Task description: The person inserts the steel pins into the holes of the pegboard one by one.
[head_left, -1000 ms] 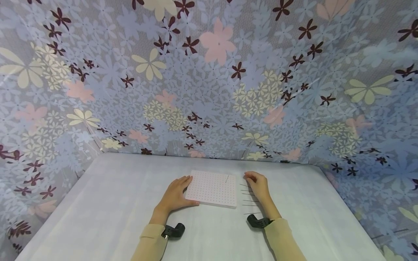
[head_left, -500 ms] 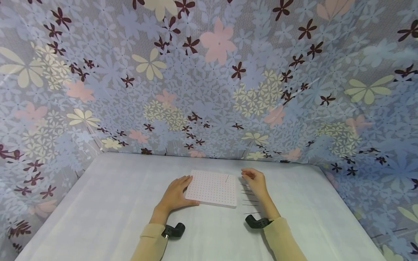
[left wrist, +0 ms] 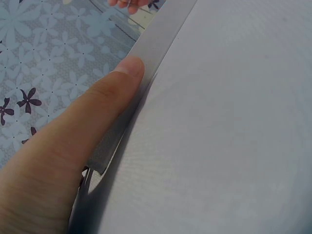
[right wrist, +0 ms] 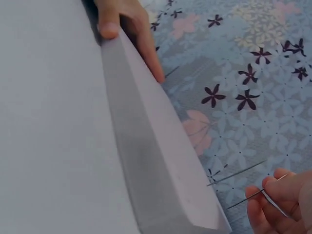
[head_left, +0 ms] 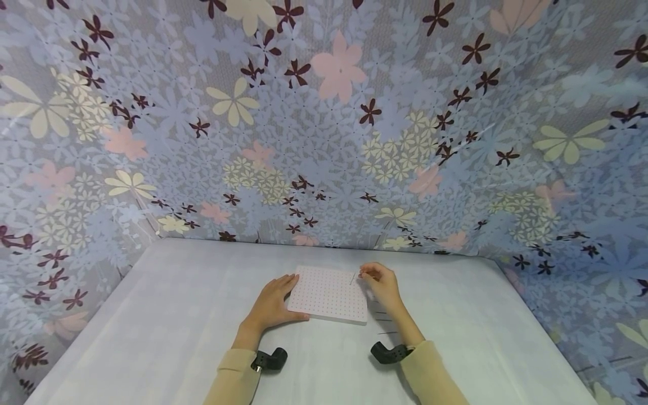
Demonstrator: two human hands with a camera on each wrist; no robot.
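Observation:
A white board with a grid of small dots lies on the table. My left hand grips its left end, thumb along the near side, as the left wrist view shows with the thumb against the board's side. One thin metal rod stands tilted in the board's far right part. Beside it my right hand pinches another thin rod, its tip right at the board's surface. In the right wrist view a second thin shiny line crosses these fingers.
Several thin rods lie in a row on the white-covered table, right of the board and partly hidden by the right hand and forearm. A flowered cloth wall rises behind the table. Black wrist cameras sit on both wrists.
My right hand has moved left from above the row of rods to the board's far right corner, by the standing rod. The left hand and the board stay in place.

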